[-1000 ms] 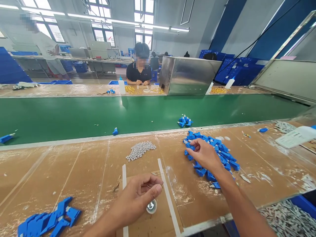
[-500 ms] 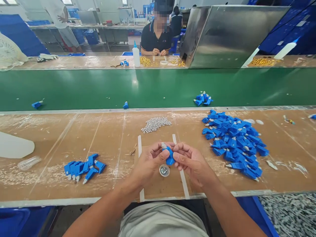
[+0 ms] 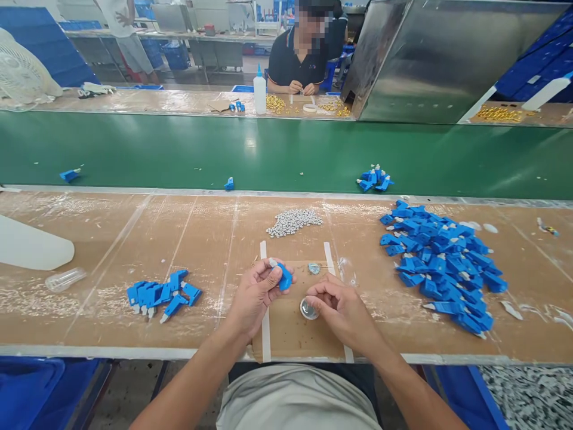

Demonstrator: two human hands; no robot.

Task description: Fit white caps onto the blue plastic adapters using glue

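My left hand (image 3: 256, 294) is closed on a small blue plastic piece (image 3: 283, 278) with a whitish tip, held above the worktable. To its right, my right hand (image 3: 342, 304) has thumb and fingers pinched together at the edge of a small round shiny dish (image 3: 308, 309). Whatever may be between those fingertips is hidden. Behind the dish lies a small grey-blue lump (image 3: 314, 269) with a thin stick beside it. A pile of small grey round parts (image 3: 294, 223) sits farther back on the brown tabletop.
A large heap of blue pieces (image 3: 441, 260) lies to the right, a smaller group (image 3: 163, 294) to the left. Beyond runs a green conveyor belt (image 3: 286, 149) with a few blue pieces. A white bottle (image 3: 33, 245) lies at left. A co-worker (image 3: 299, 60) sits opposite.
My hands have come apart. The left keeps the blue piece and has moved left; the right has let go of it and gone down to the dish. The view has shifted slightly.
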